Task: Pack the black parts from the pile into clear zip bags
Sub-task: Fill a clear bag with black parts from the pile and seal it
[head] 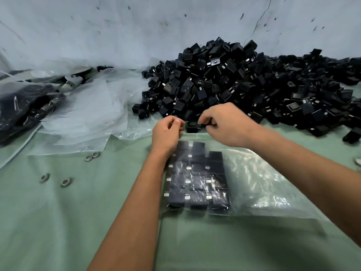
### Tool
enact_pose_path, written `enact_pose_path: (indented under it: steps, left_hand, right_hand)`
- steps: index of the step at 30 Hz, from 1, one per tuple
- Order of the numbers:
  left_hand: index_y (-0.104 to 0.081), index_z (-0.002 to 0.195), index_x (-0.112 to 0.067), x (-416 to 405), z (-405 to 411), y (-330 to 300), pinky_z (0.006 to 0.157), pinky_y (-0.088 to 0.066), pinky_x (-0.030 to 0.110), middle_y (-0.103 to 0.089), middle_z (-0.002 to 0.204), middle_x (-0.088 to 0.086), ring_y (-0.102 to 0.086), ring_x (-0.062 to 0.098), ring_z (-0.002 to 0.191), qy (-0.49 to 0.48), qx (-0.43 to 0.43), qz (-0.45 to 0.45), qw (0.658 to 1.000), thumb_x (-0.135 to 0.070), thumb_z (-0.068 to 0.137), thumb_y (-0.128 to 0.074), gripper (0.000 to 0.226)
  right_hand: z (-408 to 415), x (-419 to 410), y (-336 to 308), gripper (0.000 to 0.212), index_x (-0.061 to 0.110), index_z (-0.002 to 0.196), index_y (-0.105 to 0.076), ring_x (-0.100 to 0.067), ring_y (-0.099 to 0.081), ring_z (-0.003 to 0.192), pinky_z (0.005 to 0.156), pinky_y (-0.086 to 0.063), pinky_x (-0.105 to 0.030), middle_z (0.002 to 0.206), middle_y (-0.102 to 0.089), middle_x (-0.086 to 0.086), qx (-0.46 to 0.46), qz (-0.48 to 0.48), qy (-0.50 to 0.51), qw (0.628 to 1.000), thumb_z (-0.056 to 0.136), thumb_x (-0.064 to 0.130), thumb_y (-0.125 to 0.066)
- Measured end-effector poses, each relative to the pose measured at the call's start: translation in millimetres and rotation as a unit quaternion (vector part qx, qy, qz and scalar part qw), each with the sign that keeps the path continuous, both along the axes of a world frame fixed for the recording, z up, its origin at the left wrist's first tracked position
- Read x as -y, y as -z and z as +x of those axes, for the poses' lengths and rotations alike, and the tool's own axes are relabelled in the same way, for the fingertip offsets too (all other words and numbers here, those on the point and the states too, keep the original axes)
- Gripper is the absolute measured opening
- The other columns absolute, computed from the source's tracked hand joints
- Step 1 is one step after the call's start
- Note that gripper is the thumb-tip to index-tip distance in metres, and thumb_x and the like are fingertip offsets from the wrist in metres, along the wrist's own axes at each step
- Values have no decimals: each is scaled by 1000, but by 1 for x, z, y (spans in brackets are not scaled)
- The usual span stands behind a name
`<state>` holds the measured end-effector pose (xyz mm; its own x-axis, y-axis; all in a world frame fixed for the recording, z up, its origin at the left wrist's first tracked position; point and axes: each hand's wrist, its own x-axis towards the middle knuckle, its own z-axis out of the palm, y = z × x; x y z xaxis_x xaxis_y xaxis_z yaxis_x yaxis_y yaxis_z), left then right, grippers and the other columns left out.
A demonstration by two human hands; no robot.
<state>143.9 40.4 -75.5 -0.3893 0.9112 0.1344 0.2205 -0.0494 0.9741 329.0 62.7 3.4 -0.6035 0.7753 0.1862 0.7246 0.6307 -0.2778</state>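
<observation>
**Both hands at the mouth of a half-filled bag**

The left hand sits at the far edge of the clear plastic zip bag, its fingers curled and its thumb and forefinger pinched together at the bag's opening; the film is too faint there to say for sure that it is caught between them. The right hand is just beside it, fingers curled down around a small black plastic part at the same edge. Another black block stands between the two hands, at the mouth of the bag.

The bag lies flat on the pale green tabletop, stretching back toward the person between the two bare forearms. Its left half holds neat rows of black rectangular parts with small metal tabs, set side by side in three columns. Its right half shows only crinkled, glossy film.

Just beyond the hands rises the large pile of loose black parts, heaped against a scuffed grey-white wall and spreading off to the right. To the left of the pile lies a loose sheet of crumpled clear plastic, and further left a filled bag of dark parts under more film. Four small grey metal rings lie scattered on the tabletop to the left of the left forearm.
</observation>
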Motion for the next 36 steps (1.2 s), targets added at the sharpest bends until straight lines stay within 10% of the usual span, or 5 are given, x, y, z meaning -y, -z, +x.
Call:
enact_pose_path:
  steps: [10,17,25,29,36]
  left_hand:
    - [-67,96,-14,4,0,-6,90,-61,44,-70,98,5,-73,24,89,-28,49,-5,998,-19,106,-51,20]
    - [-68,100,-19,19,7,-38,75,-52,27,-67,96,-6,-62,8,86,-10,-132,7,991,-22,104,-55,14]
    - [-74,113,-30,25,137,-72,98,-43,34,-59,115,-3,-49,19,112,293,-424,107,850,-12,97,-65,26]
    - [-68,125,-38,24,187,-71,104,-39,36,-49,133,-3,-36,20,123,360,-531,106,760,-3,96,-63,45]
    - [-76,96,-30,24,175,-89,100,-43,36,-54,119,-5,-39,18,117,319,-528,134,775,-23,86,-81,14]
  right_hand:
    - [-45,-13,28,47,12,138,-44,-38,-63,92,78,-56,-51,125,-51,-12,131,60,5,990,96,7,-64]
    - [61,0,0,47,12,149,-49,-20,-66,84,82,-52,-20,124,-40,-5,-131,-12,113,985,104,21,-59]
    - [198,59,19,23,23,99,-78,-10,-71,64,56,-57,-23,88,-77,-10,-297,-154,280,900,84,6,-81]
    - [213,77,33,33,24,102,-81,-13,-72,80,75,-58,-28,91,-80,1,-324,-206,222,896,78,2,-85]
    - [194,77,43,26,25,94,-79,-13,-74,82,75,-55,-22,89,-79,5,-317,-209,116,918,77,8,-90]
